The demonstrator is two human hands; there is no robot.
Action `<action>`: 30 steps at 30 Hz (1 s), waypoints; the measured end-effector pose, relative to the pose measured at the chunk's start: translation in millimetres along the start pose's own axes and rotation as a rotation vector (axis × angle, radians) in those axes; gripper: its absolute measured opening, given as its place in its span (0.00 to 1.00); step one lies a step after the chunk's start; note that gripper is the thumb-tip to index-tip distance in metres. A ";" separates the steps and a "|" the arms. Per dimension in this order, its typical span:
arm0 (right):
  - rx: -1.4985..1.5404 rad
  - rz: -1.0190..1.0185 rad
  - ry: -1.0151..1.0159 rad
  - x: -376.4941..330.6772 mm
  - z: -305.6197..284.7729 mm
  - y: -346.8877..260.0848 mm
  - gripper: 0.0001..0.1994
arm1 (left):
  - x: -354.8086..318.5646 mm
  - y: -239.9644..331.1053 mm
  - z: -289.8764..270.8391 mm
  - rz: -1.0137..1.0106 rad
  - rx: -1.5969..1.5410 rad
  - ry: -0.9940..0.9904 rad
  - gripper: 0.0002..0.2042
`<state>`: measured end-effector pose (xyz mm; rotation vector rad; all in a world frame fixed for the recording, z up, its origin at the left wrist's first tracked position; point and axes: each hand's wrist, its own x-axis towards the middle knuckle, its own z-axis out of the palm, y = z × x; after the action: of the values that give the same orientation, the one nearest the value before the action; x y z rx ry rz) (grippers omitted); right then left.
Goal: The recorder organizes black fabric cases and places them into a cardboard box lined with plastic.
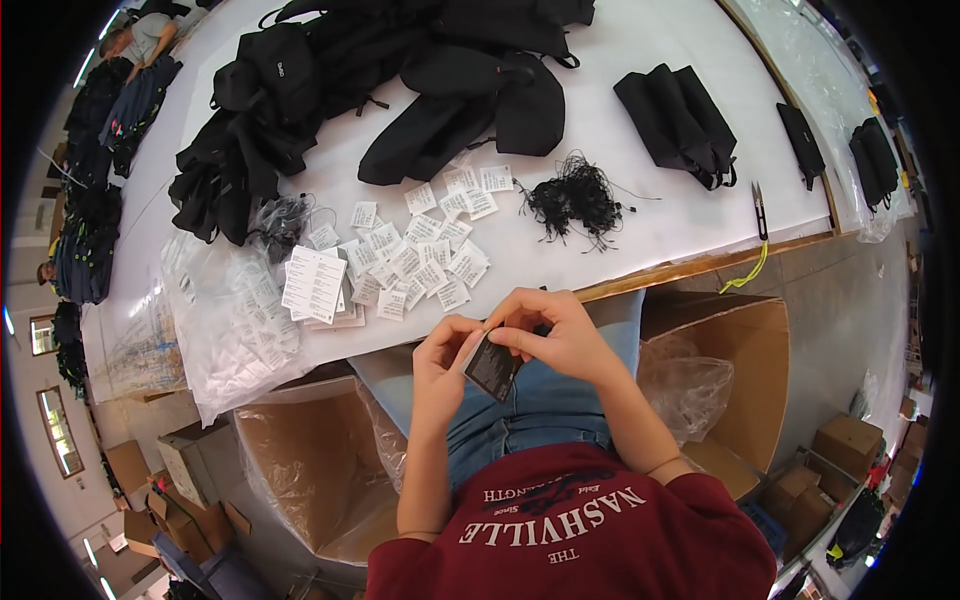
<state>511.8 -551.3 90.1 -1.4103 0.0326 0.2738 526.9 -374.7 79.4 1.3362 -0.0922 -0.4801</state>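
Note:
Over my lap, just off the table's front edge, I hold a black hang tag (492,372) with pale print. My left hand (443,352) pinches its upper left side. My right hand (560,335) is closed at its top corner, where a bit of thin black string seems to show; the fingertips hide the rest. Beyond my hands lie scattered small white labels (405,262) and a stack of larger white cards (313,285). A tangle of black tag strings (575,203) sits to their right.
Black fabric bags (460,105) are heaped at the back, with a folded black bag (680,125) at right. Black thread snips (761,213) lie near the table edge. A plastic bag of labels (240,320) hangs over the left edge. Lined cardboard boxes (755,400) flank my legs.

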 end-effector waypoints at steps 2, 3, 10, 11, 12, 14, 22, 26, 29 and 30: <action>0.066 0.023 -0.023 -0.9 -2.0 1.5 0.04 | 0.1 0.6 2.7 0.049 0.038 0.009 0.03; 0.132 0.047 -0.048 -1.2 -3.2 2.9 0.05 | -0.9 2.3 4.8 0.060 0.040 0.008 0.02; 0.254 0.121 -0.182 -0.8 -3.6 7.0 0.08 | 6.6 6.8 11.7 0.127 -0.017 0.074 0.02; 0.243 0.110 -0.171 -1.9 -4.6 8.2 0.07 | 13.6 5.8 9.5 0.128 -0.018 0.069 0.02; 0.231 0.099 -0.158 -3.1 -6.3 9.7 0.07 | 27.6 3.8 4.3 0.176 0.067 0.089 0.02; 0.227 0.089 -0.149 -2.6 -12.6 17.6 0.06 | 75.1 -0.1 -10.7 0.315 0.260 0.146 0.04; 0.235 0.053 0.064 -11.7 -15.3 37.2 0.05 | 203.5 21.1 -86.3 0.739 1.353 0.437 0.19; 0.243 0.041 0.179 -19.0 -23.9 32.7 0.06 | 176.4 53.5 -63.4 0.631 0.824 0.486 0.14; 0.247 0.011 0.174 -18.9 -27.2 25.1 0.06 | 150.6 88.3 -63.6 0.694 0.525 0.455 0.10; 0.244 0.017 0.186 -19.0 -30.0 23.3 0.06 | 144.9 96.2 -62.0 0.589 0.480 0.420 0.10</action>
<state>492.7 -580.7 66.0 -1.1895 0.2241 0.1463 705.1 -359.6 125.6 1.7624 -0.2543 0.3482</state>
